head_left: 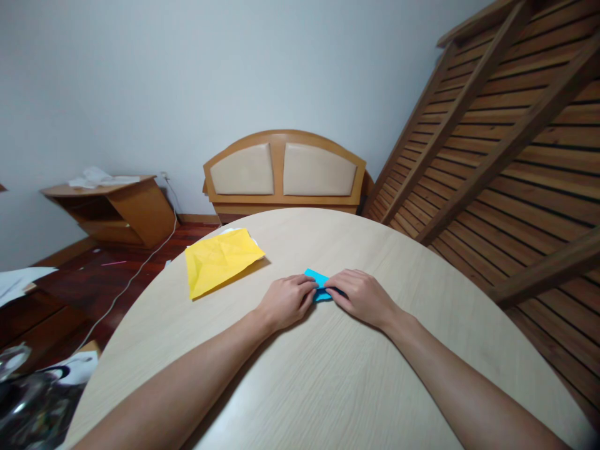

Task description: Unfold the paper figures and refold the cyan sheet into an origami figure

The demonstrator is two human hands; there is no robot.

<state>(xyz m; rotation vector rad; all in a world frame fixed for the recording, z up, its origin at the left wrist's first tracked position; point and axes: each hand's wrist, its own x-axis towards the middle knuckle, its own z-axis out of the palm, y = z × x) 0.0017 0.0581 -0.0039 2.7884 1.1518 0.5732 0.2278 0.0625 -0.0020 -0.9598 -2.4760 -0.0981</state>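
Two ends of the blue paper (319, 277), toward the far edge of the bench (319, 375), sit pinched in the nearly closed left grip (289, 299) and right grip (360, 295); folding seems in hand, the next move calling for an evenly pressed crease

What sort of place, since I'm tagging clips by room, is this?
Probably a bedroom, perhaps partly used for storage: an arched wooden headboard with cream panels stands before the pale wall, with a brown slatted wooden frame at the right.

Two hands (288, 301) (362, 297), one blue paper (318, 276), one table (328, 375)
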